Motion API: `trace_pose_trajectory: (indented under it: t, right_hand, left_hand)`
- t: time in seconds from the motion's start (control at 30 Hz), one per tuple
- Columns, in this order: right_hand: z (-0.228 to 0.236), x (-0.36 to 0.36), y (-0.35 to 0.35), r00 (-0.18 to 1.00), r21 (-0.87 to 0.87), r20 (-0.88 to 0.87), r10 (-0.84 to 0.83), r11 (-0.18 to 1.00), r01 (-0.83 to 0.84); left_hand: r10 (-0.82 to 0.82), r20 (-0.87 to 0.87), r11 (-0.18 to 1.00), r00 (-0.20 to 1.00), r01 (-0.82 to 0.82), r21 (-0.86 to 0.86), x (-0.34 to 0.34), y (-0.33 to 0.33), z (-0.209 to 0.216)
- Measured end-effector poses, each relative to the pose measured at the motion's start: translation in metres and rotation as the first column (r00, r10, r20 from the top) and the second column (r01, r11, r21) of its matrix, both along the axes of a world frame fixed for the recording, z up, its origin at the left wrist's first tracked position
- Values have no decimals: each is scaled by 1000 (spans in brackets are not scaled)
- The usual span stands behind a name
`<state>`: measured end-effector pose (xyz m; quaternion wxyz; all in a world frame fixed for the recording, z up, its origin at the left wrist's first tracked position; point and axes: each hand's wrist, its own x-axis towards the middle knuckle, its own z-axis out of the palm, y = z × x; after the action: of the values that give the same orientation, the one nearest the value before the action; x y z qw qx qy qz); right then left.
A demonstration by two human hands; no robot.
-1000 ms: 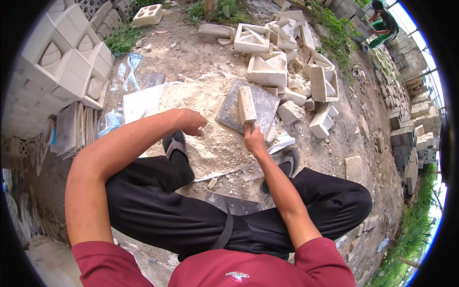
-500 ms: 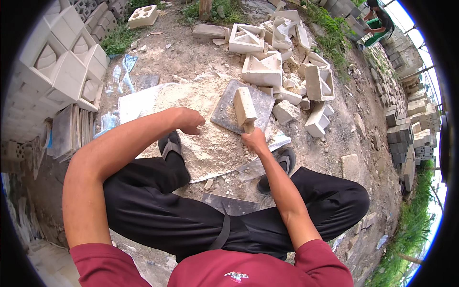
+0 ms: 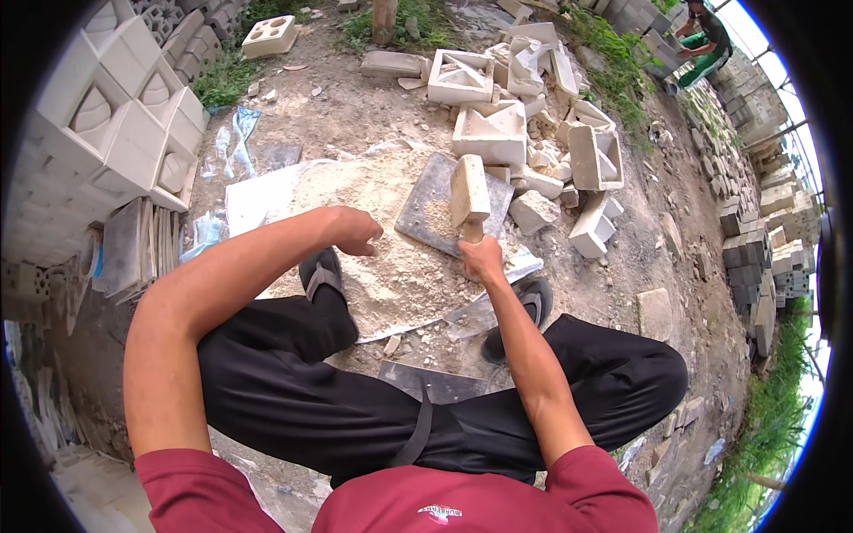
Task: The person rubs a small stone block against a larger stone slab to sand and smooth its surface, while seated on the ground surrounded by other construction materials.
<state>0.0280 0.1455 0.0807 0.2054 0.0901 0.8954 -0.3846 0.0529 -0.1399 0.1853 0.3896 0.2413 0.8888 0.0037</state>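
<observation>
My right hand (image 3: 482,258) grips the short handle of a dusty wooden mallet (image 3: 470,189). The mallet's blocky head is over a dark square slab (image 3: 422,206), which has pale crumbs on it. My left hand (image 3: 357,231) hangs above a spread of pale crushed rubble (image 3: 364,280), its fingers curled in and no object showing in them. A white sheet (image 3: 251,197) lies under the rubble, its edges showing at the left and right.
Broken pale blocks (image 3: 490,131) are heaped beyond the slab. Stacked blocks (image 3: 120,115) rise at the left, beside upright thin boards (image 3: 147,244). Another dark plate (image 3: 431,382) lies between my legs. A person (image 3: 702,44) stands by blocks at the far right.
The mallet's head has tipped slightly and shifted a little right over the slab, with my right hand still on its handle. My left hand has barely moved.
</observation>
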Motion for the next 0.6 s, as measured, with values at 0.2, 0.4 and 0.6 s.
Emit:
trace_pose_trajectory:
  t: [0.2, 0.4, 0.6]
  right_hand:
    - [-58, 2, 33, 984, 115, -175, 19, 993, 1]
    - [-29, -11, 15, 995, -5, -94, 35, 999, -36]
    - [-52, 12, 6, 972, 193, -167, 163, 973, -130]
  left_hand:
    - [-69, -18, 996, 997, 69, 49, -14, 17, -6]
    - [-43, 2, 999, 999, 43, 28, -7, 14, 2]
    - [-77, 9, 996, 997, 77, 38, -10, 11, -1]
